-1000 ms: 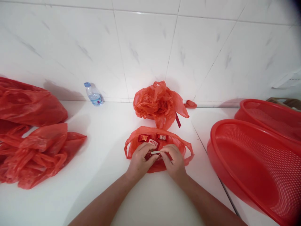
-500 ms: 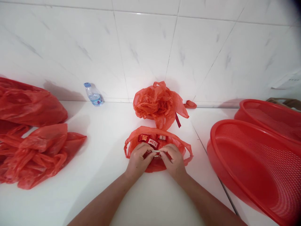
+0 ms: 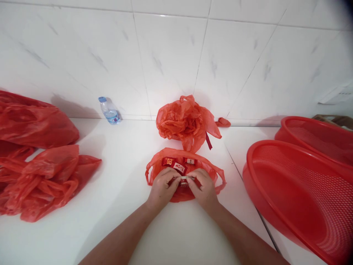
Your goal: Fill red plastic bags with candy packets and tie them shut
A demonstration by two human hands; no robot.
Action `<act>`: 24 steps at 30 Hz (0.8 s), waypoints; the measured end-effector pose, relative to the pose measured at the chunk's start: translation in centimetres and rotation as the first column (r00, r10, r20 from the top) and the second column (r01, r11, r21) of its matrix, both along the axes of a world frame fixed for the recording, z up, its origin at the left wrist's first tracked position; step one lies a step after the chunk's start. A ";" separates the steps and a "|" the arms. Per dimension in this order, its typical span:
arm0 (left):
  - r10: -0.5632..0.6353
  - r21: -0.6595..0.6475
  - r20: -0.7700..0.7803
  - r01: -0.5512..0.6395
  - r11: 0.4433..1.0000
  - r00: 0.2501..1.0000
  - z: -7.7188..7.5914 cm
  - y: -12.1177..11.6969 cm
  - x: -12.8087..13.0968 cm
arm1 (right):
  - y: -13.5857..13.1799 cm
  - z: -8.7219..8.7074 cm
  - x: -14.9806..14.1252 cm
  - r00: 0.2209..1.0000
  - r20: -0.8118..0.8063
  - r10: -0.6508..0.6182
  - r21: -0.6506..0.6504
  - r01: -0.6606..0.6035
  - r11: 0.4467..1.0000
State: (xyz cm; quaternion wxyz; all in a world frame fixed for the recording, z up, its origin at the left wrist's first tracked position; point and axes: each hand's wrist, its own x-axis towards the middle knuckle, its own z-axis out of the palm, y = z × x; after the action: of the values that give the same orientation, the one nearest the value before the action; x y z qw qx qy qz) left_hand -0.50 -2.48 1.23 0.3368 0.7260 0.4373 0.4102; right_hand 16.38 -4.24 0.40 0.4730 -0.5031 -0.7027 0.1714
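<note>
An open red plastic bag (image 3: 154, 167) lies on the white counter in front of me, with small red packets (image 3: 176, 164) inside it. My left hand (image 3: 161, 187) and my right hand (image 3: 202, 187) meet over the bag. Both pinch the ends of one small white and red packet (image 3: 184, 178) between thumbs and fingertips. Behind the bag sits a crumpled red plastic bag (image 3: 186, 121).
Two filled red bags (image 3: 41, 180) lie at the left, one behind the other. A small water bottle (image 3: 109, 110) rests against the tiled wall. Two large red perforated baskets (image 3: 298, 195) take up the right side. A small red scrap (image 3: 223, 122) lies by the wall.
Both hands have shifted very slightly toward the far side of the bag while still pinching the small packet. Nothing else has moved.
</note>
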 end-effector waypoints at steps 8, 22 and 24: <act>-0.008 0.140 -0.017 0.010 0.990 1.000 -0.1 0.0 0.1 | -0.1 0.1 -0.2 0.997 0.012 0.070 0.019 -0.071 0.997; -0.032 0.239 -0.031 0.039 0.970 0.999 -0.1 0.0 0.0 | -0.1 0.2 -0.3 0.995 0.033 0.095 0.024 -0.095 0.995; -0.046 0.263 -0.054 0.059 0.963 0.997 -0.1 0.0 -0.1 | -0.1 0.3 -0.3 0.995 0.040 0.092 0.024 -0.093 0.995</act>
State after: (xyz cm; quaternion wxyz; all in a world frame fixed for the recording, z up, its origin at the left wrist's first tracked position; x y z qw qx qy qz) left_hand -0.55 -2.51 1.15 0.2373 0.7853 0.3671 0.4385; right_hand 16.05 -4.30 0.68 0.4573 -0.4671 -0.7365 0.1741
